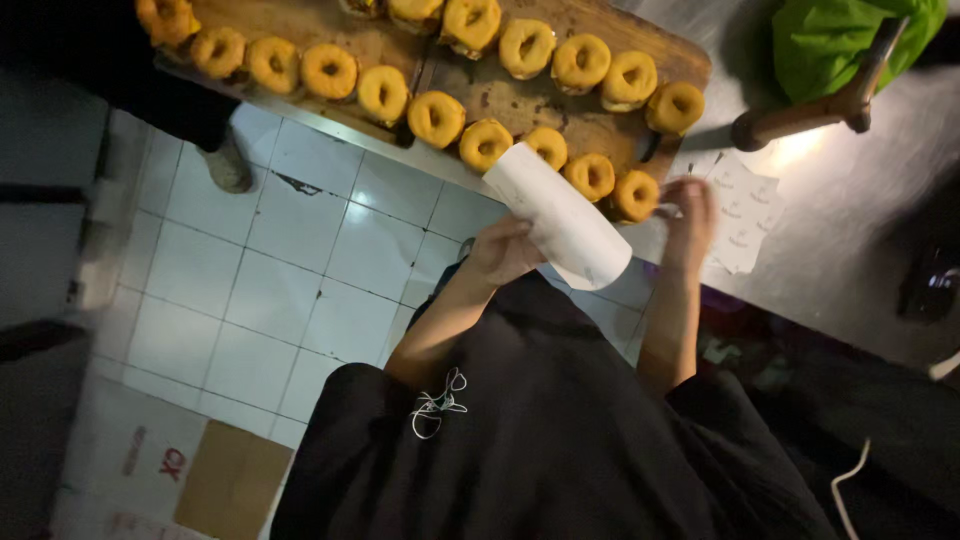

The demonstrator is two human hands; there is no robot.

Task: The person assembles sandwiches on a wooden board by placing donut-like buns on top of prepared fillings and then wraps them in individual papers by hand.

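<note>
— Golden ring doughnuts [432, 117] in two rows on the wooden board [560, 110]. Where are the hands?

— Left hand [503, 250] has its grip closed around a white paper bag [560, 215], near edge of the surface [850, 230]. Right hand [690, 205] touches the nearest doughnut [635, 195]; blurred, so I cannot tell its grip.

— Tip?

— I'd hold the bag's mouth open, close by the board. What's inside it is hidden. Paper sheets [740, 215] lie right of the board.

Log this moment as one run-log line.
left hand: holds white paper bag | right hand: at doughnut on wooden board edge, grip unclear | paper sheets beside
</note>
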